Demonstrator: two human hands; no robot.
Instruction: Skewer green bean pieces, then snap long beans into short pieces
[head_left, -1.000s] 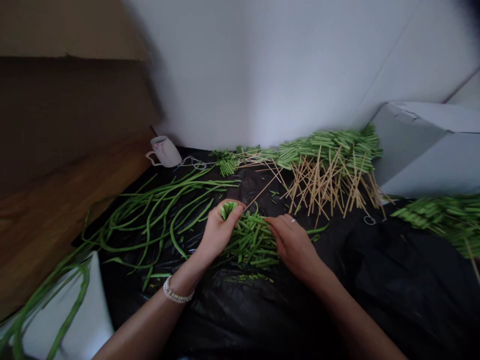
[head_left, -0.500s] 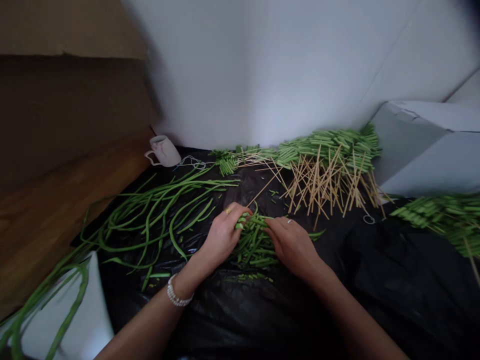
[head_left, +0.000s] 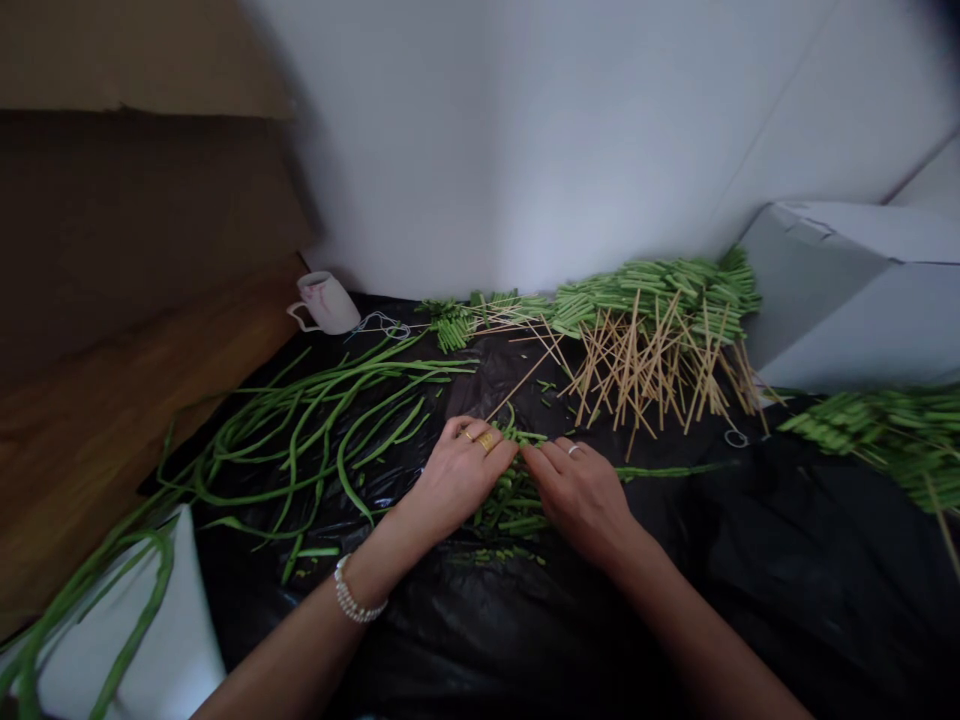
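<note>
Both hands are down on the cut bean pieces (head_left: 517, 505), just nearer than the skewer heap (head_left: 652, 365). Left hand (head_left: 459, 478) and right hand (head_left: 583, 492) cup palm-down, fingers curled; whether either clutches any, I cannot tell. Rake too hard and short pieces could scatter over the glossy black sheet (head_left: 787, 580).

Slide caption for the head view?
Left hand and right hand rest on cut bean pieces atop black plastic sheet.

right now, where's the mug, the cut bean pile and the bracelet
mug (head_left: 328, 303): head view, its side wall
cut bean pile (head_left: 514, 520): head view, its near edge
bracelet (head_left: 352, 596): head view, its middle beads
</note>
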